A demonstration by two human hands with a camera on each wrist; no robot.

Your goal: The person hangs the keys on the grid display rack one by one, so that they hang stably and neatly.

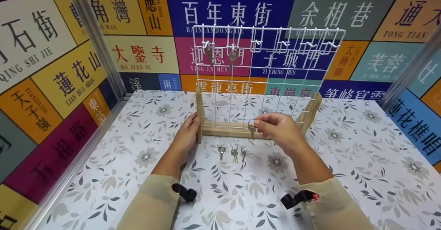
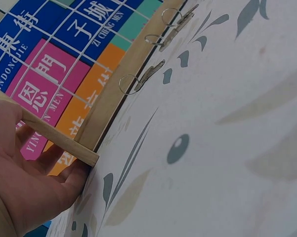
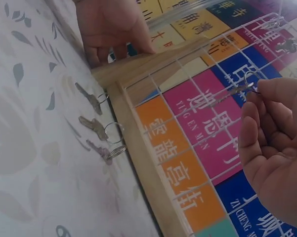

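Observation:
My left hand [image 1: 187,130] grips the left wooden post [image 2: 59,136] of a white wire rack [image 1: 268,28], thumb on one side and fingers on the other. My right hand [image 1: 280,131] pinches the ring of a key [image 1: 251,130] between thumb and forefinger, in front of the lower grid; the key hangs down from the ring. Three keys on rings, a left key [image 1: 221,152], a middle key [image 1: 234,154] and a right key [image 1: 243,154], lie on the table before the rack. Two keys hang from its leftmost hooks, one key [image 1: 208,53] beside another key [image 1: 233,56].
Several wire hooks [image 1: 283,45] line the upper grid to the right. A wooden bar [image 1: 224,130] joins the posts, the right post [image 1: 311,111] standing beyond my right hand. The table [image 1: 220,195] has a leaf-patterned cover. Colourful lettered panels [image 1: 144,54] stand behind.

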